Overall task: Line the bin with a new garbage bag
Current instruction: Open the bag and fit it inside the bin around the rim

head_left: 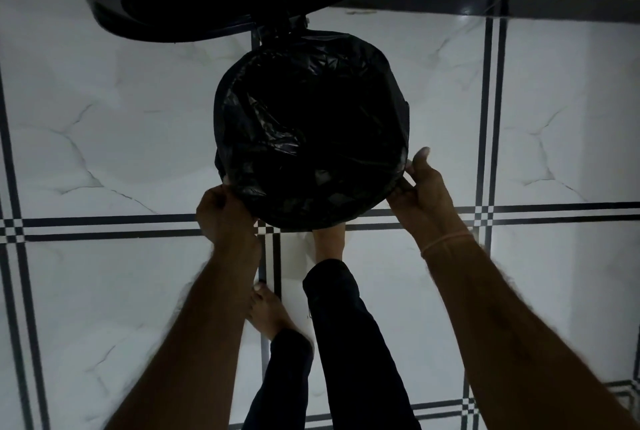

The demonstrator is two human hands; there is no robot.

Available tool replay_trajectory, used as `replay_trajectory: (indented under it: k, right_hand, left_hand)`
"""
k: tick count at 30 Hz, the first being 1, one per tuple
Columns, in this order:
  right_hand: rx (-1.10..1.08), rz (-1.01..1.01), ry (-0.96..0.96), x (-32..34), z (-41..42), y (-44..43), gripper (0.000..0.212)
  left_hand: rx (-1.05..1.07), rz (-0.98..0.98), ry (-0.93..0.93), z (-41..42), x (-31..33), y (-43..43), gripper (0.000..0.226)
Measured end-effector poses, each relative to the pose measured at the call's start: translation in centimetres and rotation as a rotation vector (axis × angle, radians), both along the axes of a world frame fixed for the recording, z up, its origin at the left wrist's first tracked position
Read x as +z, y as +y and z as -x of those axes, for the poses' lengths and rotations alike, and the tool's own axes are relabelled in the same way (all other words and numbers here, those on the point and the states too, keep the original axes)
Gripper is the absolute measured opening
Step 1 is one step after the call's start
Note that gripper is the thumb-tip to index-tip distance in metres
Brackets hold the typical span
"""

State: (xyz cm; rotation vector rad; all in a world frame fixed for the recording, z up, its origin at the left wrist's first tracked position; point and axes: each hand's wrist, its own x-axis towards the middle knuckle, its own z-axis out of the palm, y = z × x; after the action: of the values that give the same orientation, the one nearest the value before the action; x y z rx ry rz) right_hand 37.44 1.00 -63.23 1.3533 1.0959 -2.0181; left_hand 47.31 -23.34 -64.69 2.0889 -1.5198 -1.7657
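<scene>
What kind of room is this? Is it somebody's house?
Probably a room in a home, maybe a kitchen or bathroom, though I can't be sure. The floor is shiny white tile with dark lines, a small lidded bin stands on it, and the person is barefoot.

Left grip (pixel 224 213) and right grip (pixel 420 181) both clenched, arms outstretched.

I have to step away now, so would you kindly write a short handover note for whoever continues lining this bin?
Left hand: gripping the black garbage bag at the near-left rim.
Right hand: holding the bag edge at the near-right rim.
Bin: round, standing on the tiled floor, lid open at the far side. One bare foot is at its base.
Done: bag is inside and folded over the rim.
Left: snug the near edge, release, close the lid.
</scene>
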Motion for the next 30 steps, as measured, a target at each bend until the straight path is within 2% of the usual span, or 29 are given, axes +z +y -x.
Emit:
replay_trajectory:
  k: [1,3,4,6,8,11,16,18,19,20,21,22,23,24,26,27,30]
  right_hand:
    - [0.019,0.023,0.012,0.2,-0.1,0.3,0.045]
    - [0.051,0.048,0.013,0.4,0.1,0.6,0.045]
    - [0.056,0.049,0.005,0.4,0.3,0.6,0.041]
    - [0.059,0.032,-0.011,0.6,0.8,0.4,0.038]
    - [0.063,0.005,-0.036,1.1,1.5,-0.2,0.040]
    - [0.077,-0.094,-0.089,0.5,2.3,-1.2,0.024]
    - [0.195,-0.295,-0.187,0.3,2.1,-1.3,0.013]
    - [0.318,-0.522,-0.105,2.1,1.3,-1.1,0.031]
    - [0.347,-0.756,0.012,3.3,0.8,-1.5,0.038]
    - [0.390,-0.988,0.230,4.8,0.2,-2.3,0.036]
    - [0.462,-1.083,0.517,6.6,0.0,-4.1,0.029]
    - [0.581,-1.018,0.742,7.8,-0.2,-6.1,0.022]
    - [0.763,-0.885,0.878,8.0,-0.3,-8.2,0.020]
    - [0.990,-0.794,0.932,7.2,-0.1,-10.1,0.023]
    - [1.410,-0.787,0.877,2.8,0.4,-12.9,0.040]
    - [1.561,-0.815,0.778,0.4,0.8,-13.7,0.050]
    - [1.772,-0.792,0.516,-6.8,2.1,-13.5,0.064]
  left_hand:
    - [0.032,-0.039,0.025,0.1,0.2,0.2,0.023]
    - [0.111,-0.290,0.158,0.1,1.0,0.3,0.019]
    - [0.162,-0.425,0.241,-0.2,1.3,0.1,0.029]
    - [0.218,-0.561,0.347,-1.3,1.5,-0.3,0.046]
    - [0.156,-0.586,0.374,-1.9,1.4,-0.7,0.051]
    - [0.179,-0.550,0.309,-1.6,0.8,-1.0,0.056]
    - [0.194,-0.467,0.191,-0.3,0.2,-0.2,0.041]
    - [0.134,-0.487,0.198,-0.4,0.7,0.1,0.035]
    - [0.111,-0.496,0.203,-0.5,1.0,0.0,0.037]
    - [0.104,-0.501,0.204,-0.8,1.0,-0.2,0.040]
    - [0.124,-0.513,0.214,-0.9,1.1,-0.4,0.042]
    - [0.152,-0.520,0.217,-1.0,1.0,-0.6,0.046]
    - [0.175,-0.517,0.216,-1.0,1.0,-0.7,0.050]
    - [0.175,-0.525,0.212,-0.9,1.0,-0.6,0.050]
    - [0.182,-0.517,0.176,-0.9,0.8,-0.3,0.048]
    - [0.217,-0.522,0.167,-1.0,0.5,-0.3,0.048]
    - [0.269,-0.543,0.161,-0.9,-0.1,-0.4,0.040]
